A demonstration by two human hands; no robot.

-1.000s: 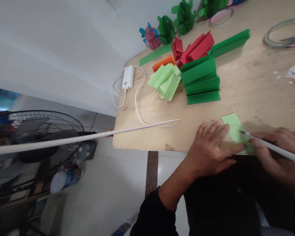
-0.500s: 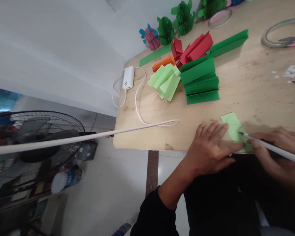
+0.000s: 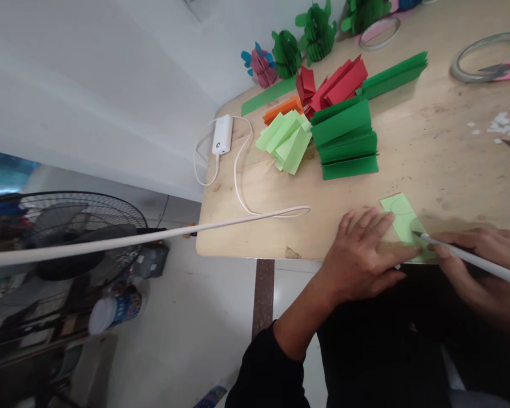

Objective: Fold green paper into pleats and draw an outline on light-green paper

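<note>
Near the table's front edge lies a light green paper strip point(image 3: 403, 218) with thin curved lines drawn on it. My left hand point(image 3: 363, 258) rests with fingers spread, its fingertips touching the strip's left side. In my right hand point(image 3: 480, 255) is a white pencil point(image 3: 467, 256), gripped between thumb and fingers, its dark tip at the paper. Beyond my hands lie folded dark green paper point(image 3: 346, 139), folded light green paper point(image 3: 287, 141), folded red paper point(image 3: 340, 82) and folded orange paper point(image 3: 283, 109).
A white power bank point(image 3: 222, 134) with a looping white cable point(image 3: 237, 181) sits at the table's left. Paper figures point(image 3: 287, 54) line the wall. At right are tape rolls point(image 3: 457, 65), pink-handled scissors point(image 3: 508, 69) and white paper scraps point(image 3: 504, 122). A fan point(image 3: 80, 226) stands left of the table.
The pencil tip has shifted very slightly down along the paper with my right hand. My left hand stays in place on the strip.
</note>
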